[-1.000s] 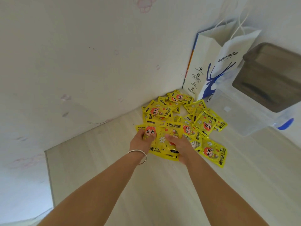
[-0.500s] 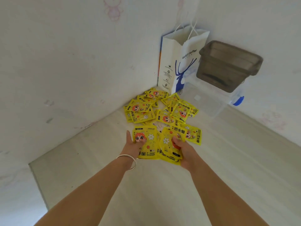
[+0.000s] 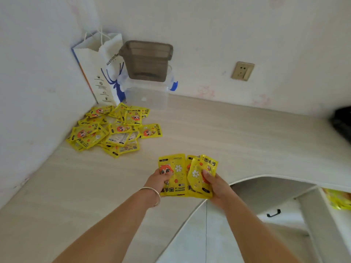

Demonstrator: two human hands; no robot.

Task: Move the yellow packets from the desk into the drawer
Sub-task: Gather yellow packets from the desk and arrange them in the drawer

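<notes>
A bunch of yellow hand-warmer packets (image 3: 182,175) is lifted above the pale wooden desk (image 3: 228,133), near its curved front edge. My left hand (image 3: 158,180) grips the left packets, thumb on the cartoon face. My right hand (image 3: 214,184) pinches the right packets, thumb on top. A heap of several more yellow packets (image 3: 114,130) lies in the desk's back left corner. At the lower right an open white drawer (image 3: 313,215) shows yellow packets (image 3: 340,200) inside.
A white paper bag with a blue deer (image 3: 102,69) stands in the corner. Beside it a grey bin (image 3: 148,59) sits on a clear plastic box (image 3: 146,95). A wall socket (image 3: 242,71) is on the back wall. A black object (image 3: 341,122) lies at the right edge.
Both hands lifted a bunch of packets off the heap and carried it right, toward the desk's front edge. The view swung right, bringing the drawer into sight.
</notes>
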